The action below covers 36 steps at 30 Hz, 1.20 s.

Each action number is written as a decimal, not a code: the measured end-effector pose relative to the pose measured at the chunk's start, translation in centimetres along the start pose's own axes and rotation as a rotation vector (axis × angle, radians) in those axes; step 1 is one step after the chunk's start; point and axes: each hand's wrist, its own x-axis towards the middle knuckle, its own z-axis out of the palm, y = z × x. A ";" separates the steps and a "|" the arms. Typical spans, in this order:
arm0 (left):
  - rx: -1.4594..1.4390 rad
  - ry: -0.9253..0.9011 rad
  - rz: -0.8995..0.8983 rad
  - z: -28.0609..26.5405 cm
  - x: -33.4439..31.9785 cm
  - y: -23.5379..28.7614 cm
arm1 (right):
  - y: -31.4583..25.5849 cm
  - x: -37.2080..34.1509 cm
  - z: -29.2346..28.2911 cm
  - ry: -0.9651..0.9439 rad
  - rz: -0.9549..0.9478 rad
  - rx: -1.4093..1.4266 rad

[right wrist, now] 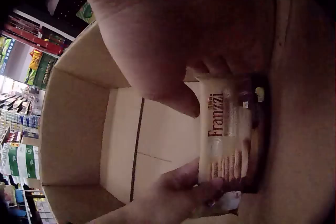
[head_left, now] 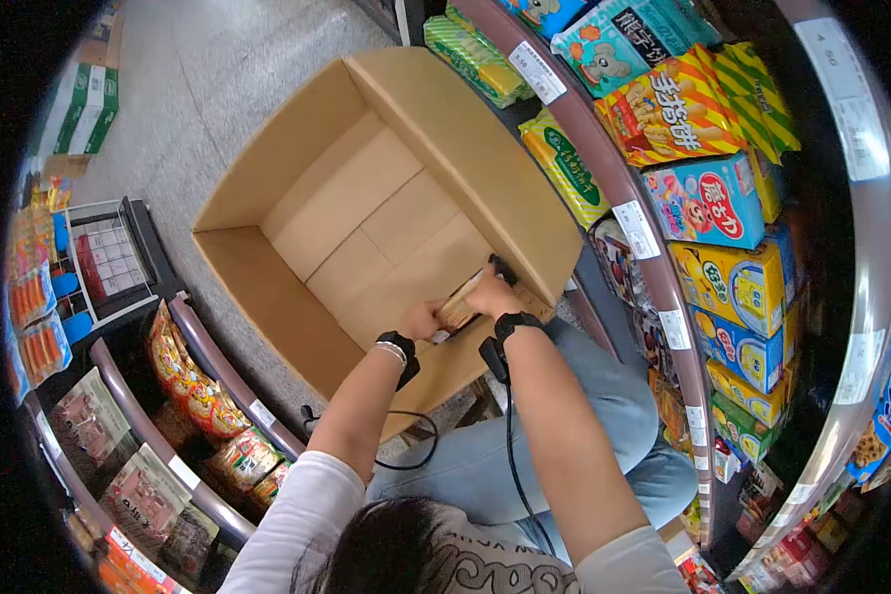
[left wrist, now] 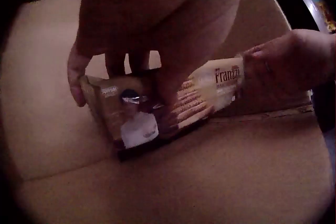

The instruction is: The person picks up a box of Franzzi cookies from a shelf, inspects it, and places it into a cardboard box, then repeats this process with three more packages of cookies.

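Both hands reach down into a large open cardboard box (head_left: 297,168) in the head view. Between them is a cream and brown Franzzi biscuit pack (right wrist: 227,129), held near the box wall closest to the person. My left hand (head_left: 423,322) grips one end of the pack, its thumb and fingers around the edges in the left wrist view. My right hand (head_left: 491,294) holds the other end, with its fingers partly hidden behind the pack in the right wrist view. The printed front, with stick-shaped biscuits, faces up toward the left wrist camera.
On the right, shelves carry yellow biscuit boxes (head_left: 728,287), a blue box (head_left: 703,201) and an orange snack bag (head_left: 658,104). Lower shelves with red and yellow snack packs (head_left: 198,386) flank the left. A black cable (head_left: 515,445) runs from the right wrist over the person's knees (head_left: 604,396).
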 end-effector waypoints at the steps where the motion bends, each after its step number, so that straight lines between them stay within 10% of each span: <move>1: 0.032 0.000 -0.013 0.2 -0.1 0.3 | 0.1 -0.2 0.0 0.008 0.008 0.017; 9: 0.167 0.091 0.189 3.5 5.3 -6.4 | -2.0 -3.9 -2.8 -0.089 -0.006 0.064; 15: 0.833 0.222 0.121 2.4 0.1 2.8 | -1.5 -2.1 -1.2 0.050 -0.069 0.039; 23: 0.236 0.352 0.167 0.7 -2.4 3.0 | 0.8 4.8 2.3 0.224 -0.383 -0.194; 36: -0.218 0.377 0.535 5.1 -14.3 17.0 | -1.7 -24.9 -8.1 0.734 -0.883 0.723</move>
